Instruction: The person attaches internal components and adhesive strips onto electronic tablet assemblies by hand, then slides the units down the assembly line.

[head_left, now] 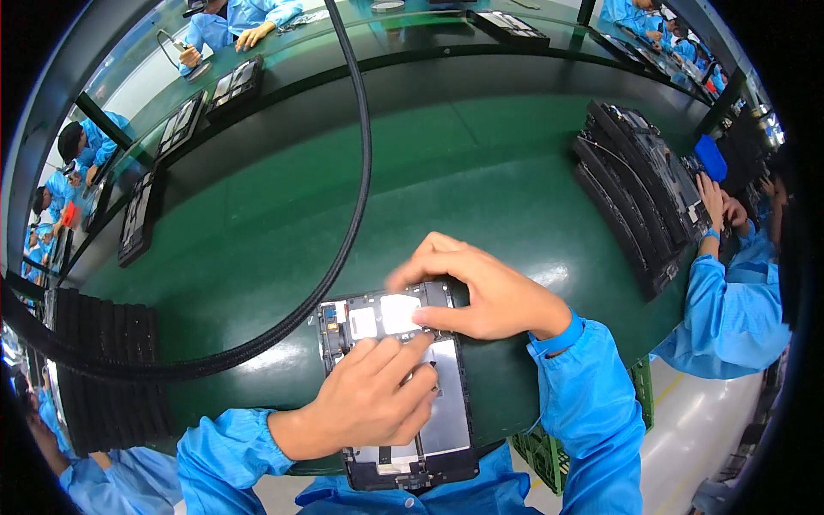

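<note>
An opened tablet-like device point(451, 395) in a black frame lies on the green bench right before me. Its circuit board with bright metal shields is at the far end, and a silver-grey panel covers much of the rest. My left hand point(369, 399) rests across the middle of it, fingers bent and close together; whatever is under them is hidden. My right hand point(485, 296) is over the far end, its thumb beside a bright shield. Thumb and forefinger stand apart, with no object visible between them, and the fingertips are blurred by motion.
A black cable point(365, 163) loops down past the device's left. Stacked black units stand at left point(107, 369) and right point(639, 189). A co-worker's hand point(712, 202) is by the right stack, near a blue container point(711, 159). Similar devices point(176, 129) lie along a far ledge.
</note>
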A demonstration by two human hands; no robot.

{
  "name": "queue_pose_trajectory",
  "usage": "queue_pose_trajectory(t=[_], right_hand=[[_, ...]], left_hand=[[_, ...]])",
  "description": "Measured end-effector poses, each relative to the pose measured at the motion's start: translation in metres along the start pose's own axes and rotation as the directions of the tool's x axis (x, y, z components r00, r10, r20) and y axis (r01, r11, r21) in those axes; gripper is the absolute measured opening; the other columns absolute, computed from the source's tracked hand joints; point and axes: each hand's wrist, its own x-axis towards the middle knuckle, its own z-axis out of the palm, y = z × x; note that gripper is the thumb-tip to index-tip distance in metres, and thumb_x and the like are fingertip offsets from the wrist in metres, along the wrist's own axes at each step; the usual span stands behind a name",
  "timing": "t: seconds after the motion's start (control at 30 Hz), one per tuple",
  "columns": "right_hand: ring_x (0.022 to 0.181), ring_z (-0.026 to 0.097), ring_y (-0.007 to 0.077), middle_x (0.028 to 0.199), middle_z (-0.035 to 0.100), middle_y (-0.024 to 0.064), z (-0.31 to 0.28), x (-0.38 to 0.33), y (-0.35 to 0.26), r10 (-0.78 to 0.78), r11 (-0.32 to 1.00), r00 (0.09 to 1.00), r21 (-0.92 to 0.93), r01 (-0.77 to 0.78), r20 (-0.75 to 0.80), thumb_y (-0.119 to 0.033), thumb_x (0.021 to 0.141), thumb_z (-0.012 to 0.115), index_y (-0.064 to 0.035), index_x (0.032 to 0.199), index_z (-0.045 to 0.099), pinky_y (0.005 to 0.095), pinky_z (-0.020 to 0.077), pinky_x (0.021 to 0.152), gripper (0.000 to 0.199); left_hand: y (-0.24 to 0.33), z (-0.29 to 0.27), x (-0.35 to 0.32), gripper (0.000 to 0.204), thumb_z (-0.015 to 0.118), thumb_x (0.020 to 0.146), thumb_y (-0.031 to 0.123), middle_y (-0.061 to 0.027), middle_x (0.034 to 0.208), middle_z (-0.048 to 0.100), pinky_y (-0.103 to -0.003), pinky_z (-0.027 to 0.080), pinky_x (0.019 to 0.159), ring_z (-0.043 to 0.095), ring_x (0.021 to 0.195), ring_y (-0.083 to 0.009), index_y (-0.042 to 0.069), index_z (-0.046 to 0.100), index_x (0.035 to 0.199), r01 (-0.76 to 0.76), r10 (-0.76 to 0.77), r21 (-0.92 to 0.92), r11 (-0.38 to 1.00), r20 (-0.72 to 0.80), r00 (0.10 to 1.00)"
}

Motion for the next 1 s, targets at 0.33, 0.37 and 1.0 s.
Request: queue_pose_trajectory(t=[0.33, 0.37, 1.0], right_hand=[[0.136, 0.053, 0.0350, 0.142, 0.057, 0.0183, -0.009, -0.007, -0.004, 0.066, 0.998, 0.981, 0.010, -0.069, 0.184, 0.007, 0.082, 0.075, -0.0104, 0.178, 0.024, 0.0464, 0.0376, 0.125, 0.110], [0.136, 0.053, 0.0353, 0.143, 0.056, 0.0186, -0.009, -0.006, -0.005, 0.081, 0.996, 0.976, 0.014, -0.086, 0.202, 0.008, 0.082, 0.073, -0.0109, 0.180, 0.020, 0.0461, 0.0367, 0.126, 0.113], [0.122, 0.058, 0.0346, 0.131, 0.067, 0.0137, 0.027, 0.014, -0.049, -0.194, 0.931, 0.980, -0.320, 0.175, -0.030, -0.013, 0.078, 0.081, -0.0107, 0.105, 0.079, 0.0488, 0.0441, 0.111, 0.028]], left_hand=[[0.000, 0.006, -0.001, 0.025, 0.083, 0.081, 0.023, -0.0207, 0.129, 0.075, -0.039, 0.044, 0.072, 0.061, 0.083, -0.0248, 0.005, 0.067, 0.086, -0.029, 0.029, 0.005, 1.000, -0.080, 0.996], [-0.001, 0.006, -0.002, 0.025, 0.083, 0.081, 0.023, -0.0206, 0.129, 0.074, -0.039, 0.044, 0.073, 0.061, 0.082, -0.0247, 0.005, 0.067, 0.086, -0.031, 0.031, 0.002, 1.000, -0.078, 0.996], [-0.054, -0.018, -0.080, 0.013, 0.061, 0.098, 0.007, -0.0162, 0.097, 0.072, -0.045, 0.050, 0.078, 0.063, 0.084, -0.0333, 0.000, 0.070, 0.103, 0.271, -0.387, -0.345, 0.899, -0.334, 0.859]])
